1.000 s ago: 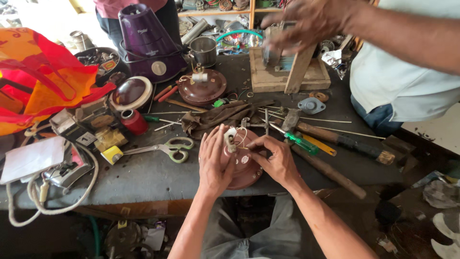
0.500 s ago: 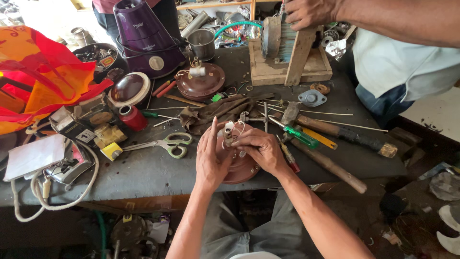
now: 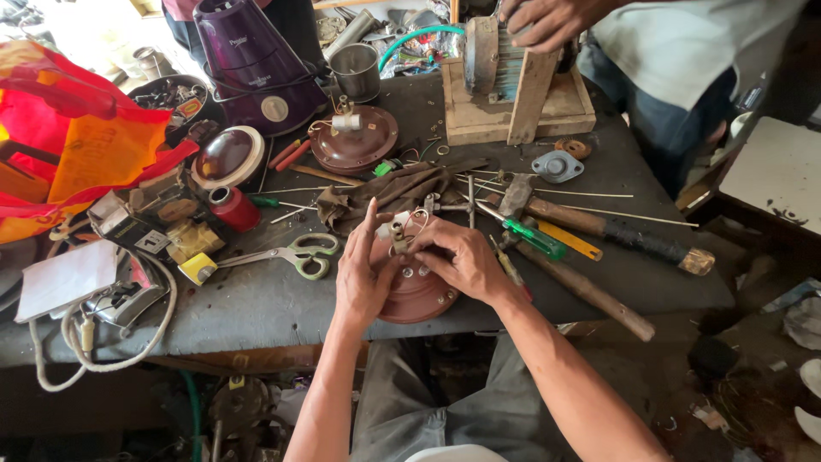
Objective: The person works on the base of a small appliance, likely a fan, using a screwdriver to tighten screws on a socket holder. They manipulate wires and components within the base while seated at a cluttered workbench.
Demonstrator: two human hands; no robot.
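A round brown metal cover [image 3: 419, 295] with small screws lies at the front edge of the dark workbench [image 3: 256, 299]. My left hand [image 3: 363, 274] rests on its left side, fingers pinching at a small white part with thin wires [image 3: 398, 229] on top of it. My right hand [image 3: 457, 257] grips the same small part from the right. Both hands touch the cover. What the fingertips hold is partly hidden.
Green-handled scissors [image 3: 295, 255], a green screwdriver [image 3: 530, 238], hammers [image 3: 599, 224], a dirty rag [image 3: 385, 192], a second brown cover [image 3: 355, 141], a purple blender base [image 3: 252, 64] and a red bag [image 3: 77, 137] crowd the bench. Another person's hand [image 3: 543, 21] works on a wooden stand [image 3: 513, 94].
My hands and the brown cover stay at the bench's front edge; my fingers have shifted on the small wired part. The other person's hand stays on the wooden stand.
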